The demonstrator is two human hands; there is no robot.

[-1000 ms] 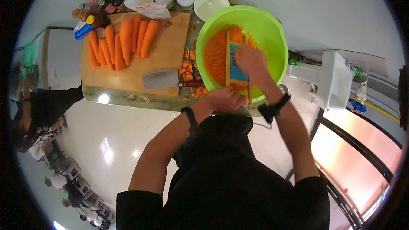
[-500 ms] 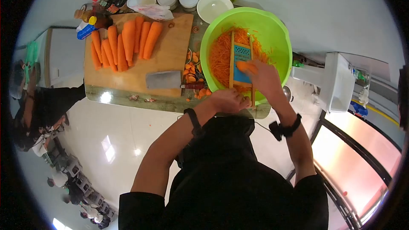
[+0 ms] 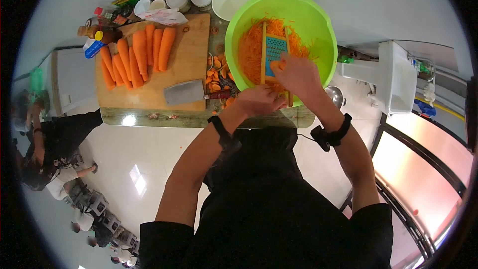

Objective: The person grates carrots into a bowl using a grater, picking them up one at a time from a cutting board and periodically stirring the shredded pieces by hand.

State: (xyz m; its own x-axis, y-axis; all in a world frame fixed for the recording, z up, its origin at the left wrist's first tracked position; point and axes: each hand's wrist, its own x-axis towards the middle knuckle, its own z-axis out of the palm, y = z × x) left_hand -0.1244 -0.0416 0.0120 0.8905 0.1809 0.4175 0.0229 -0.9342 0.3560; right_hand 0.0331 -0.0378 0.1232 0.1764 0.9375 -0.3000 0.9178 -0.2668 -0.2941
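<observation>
My left hand (image 3: 260,101) is closed around the near end of a wooden-framed grater (image 3: 276,47) with a blue grating plate. The grater leans inside a large green basin (image 3: 326,35), over a heap of shredded carrot (image 3: 250,55). Pinched in my right hand (image 3: 301,78) is a carrot piece (image 3: 277,67), pressed on the lower part of the blue plate. My fingers partly cover the piece. Left of the basin, several whole peeled carrots (image 3: 141,52) lie on a wooden cutting board (image 3: 186,45).
A cleaver (image 3: 184,92) rests at the board's near edge, its handle toward the basin. Carrot scraps (image 3: 215,72) lie between board and basin. A white bowl (image 3: 231,2), cups (image 3: 178,0) and bottles (image 3: 107,34) line the back. Another person (image 3: 42,134) stands at far left.
The camera view has shifted, so the table and basin sit higher and further left. Both hands stay at the grater, and my right hand now hides more of the carrot piece.
</observation>
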